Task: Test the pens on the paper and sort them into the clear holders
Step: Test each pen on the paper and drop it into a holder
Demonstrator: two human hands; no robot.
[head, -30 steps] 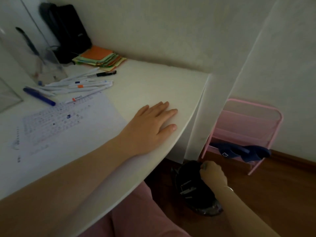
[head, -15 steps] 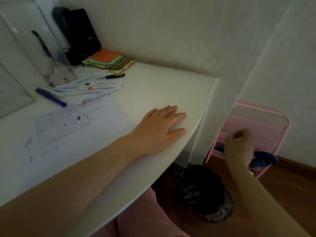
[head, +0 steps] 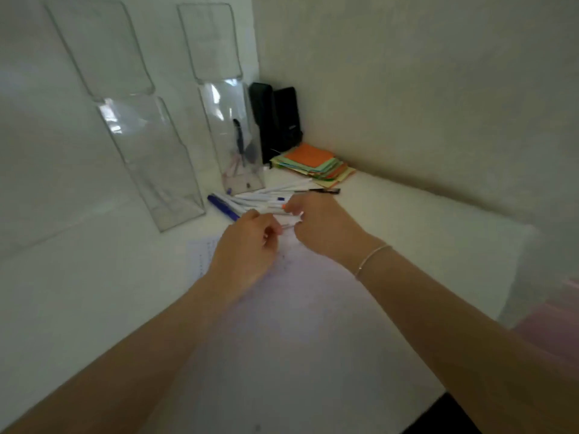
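The setting appears to be a home study corner or small office desk, though the frame is dim and blurred. A white desktop (head: 407, 220) meets plain cream walls (head: 407, 89). Two tall clear plastic holders (head: 150, 158) stand at the back. A stack of coloured sticky notes (head: 316, 164), loose white pens (head: 266, 198) and a written sheet of paper (head: 297, 292) lie on it.

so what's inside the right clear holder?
The right clear holder has at least one dark pen standing in it, with a few pale, pinkish pens low down. Glare and blur hide the exact count.
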